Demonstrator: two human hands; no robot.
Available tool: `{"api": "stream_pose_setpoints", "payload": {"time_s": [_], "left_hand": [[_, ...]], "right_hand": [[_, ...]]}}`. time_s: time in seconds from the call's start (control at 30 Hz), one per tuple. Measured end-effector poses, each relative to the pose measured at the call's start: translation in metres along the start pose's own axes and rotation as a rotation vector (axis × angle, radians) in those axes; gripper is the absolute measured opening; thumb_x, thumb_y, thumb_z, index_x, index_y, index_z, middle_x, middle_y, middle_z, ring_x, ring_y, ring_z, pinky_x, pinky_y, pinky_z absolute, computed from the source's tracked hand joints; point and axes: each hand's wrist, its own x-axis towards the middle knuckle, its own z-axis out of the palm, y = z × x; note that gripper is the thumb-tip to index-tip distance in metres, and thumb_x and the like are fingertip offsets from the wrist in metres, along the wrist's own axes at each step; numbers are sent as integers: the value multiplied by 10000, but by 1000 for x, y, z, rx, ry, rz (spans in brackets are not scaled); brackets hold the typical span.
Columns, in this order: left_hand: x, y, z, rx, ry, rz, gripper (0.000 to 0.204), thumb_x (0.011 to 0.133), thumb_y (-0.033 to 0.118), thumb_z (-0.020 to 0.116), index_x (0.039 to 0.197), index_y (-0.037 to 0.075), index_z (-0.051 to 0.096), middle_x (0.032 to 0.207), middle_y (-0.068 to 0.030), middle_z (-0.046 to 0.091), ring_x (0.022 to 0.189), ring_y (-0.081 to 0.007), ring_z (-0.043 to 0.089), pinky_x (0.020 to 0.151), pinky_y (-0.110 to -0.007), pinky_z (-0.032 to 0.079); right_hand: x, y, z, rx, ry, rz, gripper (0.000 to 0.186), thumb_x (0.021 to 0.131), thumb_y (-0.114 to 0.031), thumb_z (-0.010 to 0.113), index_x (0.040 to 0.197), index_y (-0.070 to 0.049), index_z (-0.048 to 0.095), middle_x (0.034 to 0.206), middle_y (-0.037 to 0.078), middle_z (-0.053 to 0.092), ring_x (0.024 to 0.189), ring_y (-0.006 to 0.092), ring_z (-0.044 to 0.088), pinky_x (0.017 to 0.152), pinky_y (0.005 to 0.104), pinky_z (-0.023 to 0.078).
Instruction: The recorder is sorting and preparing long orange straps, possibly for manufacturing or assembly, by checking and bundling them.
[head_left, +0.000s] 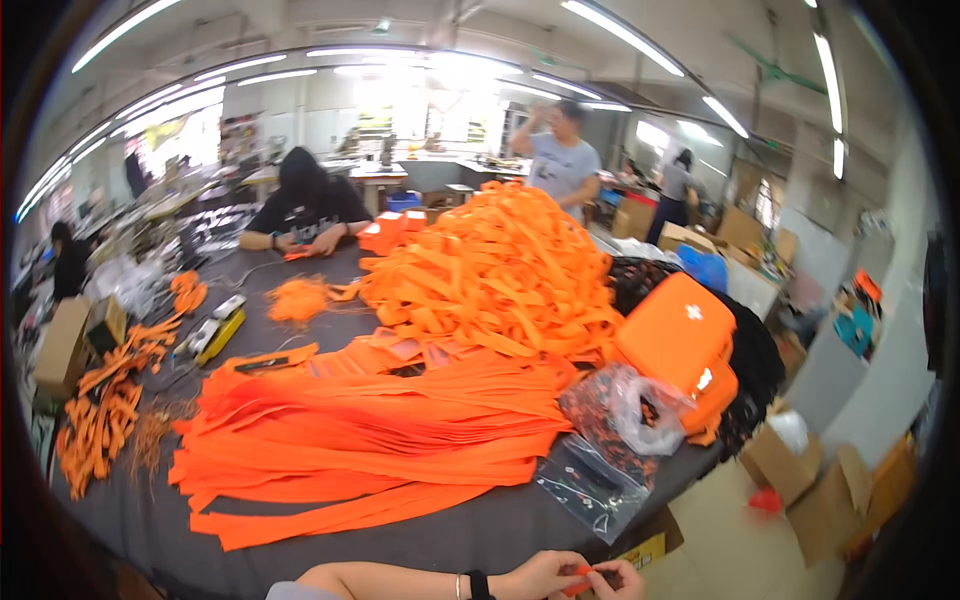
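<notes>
Presently, the left hand [540,576] is pinching a small orange piece [576,583] between closed fingertips, and the right hand [620,578] is gripping the same piece from the other side, its lower part being cut off by the picture's edge. The piece is sitting between the two hands, at the near edge of the dark table [420,535]; its exact shape is being hidden by the fingers. A black wristband [480,584] is circling the left wrist. Beyond the hands, a flat clear bag [592,487] is lying on the table, and a long bundle of orange straps [370,430] is stretching to its left. Behind the bundle, a large heap of orange webbing [490,270] is rising. To the right of the heap, an orange case [678,335] bearing a white cross is leaning at a tilt. Across the table, a co-worker in black [312,205] is handling orange material.
</notes>
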Motion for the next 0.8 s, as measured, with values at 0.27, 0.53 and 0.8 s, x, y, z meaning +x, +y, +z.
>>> {"api": "stream_pose_setpoints", "payload": {"time_s": [0.27, 0.53, 0.8], "left_hand": [[-6, -25, 0, -75, -21, -228, 154, 873, 120, 589, 970, 0, 598, 733, -34, 618, 608, -73, 567, 502, -226, 464], [-2, -2, -5, -89, -30, -291, 71, 845, 27, 598, 899, -20, 598, 790, -34, 580, 697, -87, 596, 605, -221, 480], [0, -10, -4, -214, -20, -198, 63, 856, 4, 582, 907, -33, 592, 835, -36, 575, 745, -74, 577, 655, -221, 517]], "right_hand": [[1, -29, 11, -68, -82, -74, 64, 852, -14, 610, 914, -12, 595, 815, 15, 590, 752, 91, 549, 665, 221, 433], [1, -27, 9, -97, -33, 24, 138, 777, 24, 673, 886, 31, 590, 847, 56, 616, 772, 107, 600, 704, 229, 481], [3, -14, 8, -111, -9, -60, 125, 778, 1, 682, 870, 21, 601, 825, 44, 561, 748, 95, 567, 664, 212, 464]]}}
